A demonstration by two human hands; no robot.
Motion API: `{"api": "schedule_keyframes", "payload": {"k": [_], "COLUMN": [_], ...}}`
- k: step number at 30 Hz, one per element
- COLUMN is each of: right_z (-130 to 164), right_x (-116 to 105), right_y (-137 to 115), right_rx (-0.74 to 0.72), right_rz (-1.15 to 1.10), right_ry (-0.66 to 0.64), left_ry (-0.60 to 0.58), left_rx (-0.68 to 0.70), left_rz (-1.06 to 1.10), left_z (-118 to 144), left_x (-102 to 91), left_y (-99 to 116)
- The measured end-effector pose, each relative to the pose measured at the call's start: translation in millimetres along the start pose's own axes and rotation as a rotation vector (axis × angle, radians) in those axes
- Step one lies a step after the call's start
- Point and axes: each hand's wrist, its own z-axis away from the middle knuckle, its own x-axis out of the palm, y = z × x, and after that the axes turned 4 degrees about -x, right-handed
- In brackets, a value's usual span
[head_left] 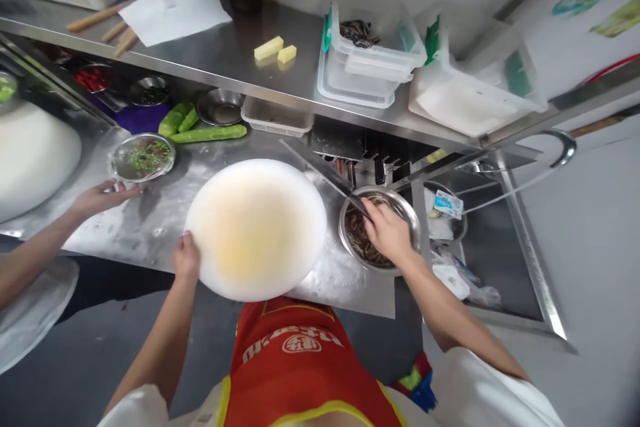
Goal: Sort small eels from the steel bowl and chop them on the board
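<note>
Our left hand (186, 255) gripped the cutting board (257, 227) edge; our right hand (387, 232), closed on a knife (325, 177), should have moved slowly over the bowl (407, 210).

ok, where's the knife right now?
Head view, right of centre: the knife is in the right hand, blade slanting up-left over the metal bowl, beside the round cutting board.

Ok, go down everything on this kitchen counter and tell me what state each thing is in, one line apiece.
Round cutting board: bare, flat on the counter.
Left hand: gripping the board's edge.
Right hand: in the steel bowl, holding a knife.
Steel bowl: holds dark strips.
Covered bowl: wrapped in film, a co-worker's hand on it.
Cucumbers: whole, uncut.
Clear tubs: stacked, lidless.
</note>
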Motion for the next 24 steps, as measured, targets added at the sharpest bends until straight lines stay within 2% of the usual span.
{"api": "schedule_keyframes", "payload": {"k": [3, 8, 14, 18, 24], "right_z": [-17, -46, -33, -27, -41], "right_x": [21, 55, 88, 101, 101], "right_y": [-45, -96, -138, -154, -144], "right_rx": [-0.081, -0.029, 0.03, 0.15, 0.402], "right_rz": [-0.014, 0.044, 0.024, -0.053, -0.002], "right_ry": [-0.084, -0.19, -0.273, -0.259, -0.181], "left_ry": [-0.02, -0.079, -0.144, -0.168, -0.207], "left_rx": [0.041, 0.103, 0.154, 0.175, 0.195], "left_rz": [0.006, 0.004, 0.058, 0.09, 0.09], "left_z": [0, -1, -3, -5, -9], "left_x": [-0.4, -2.2, -1.8, -0.6, -3.1], "left_y": [-1, -2, -5, -7, -8]}}
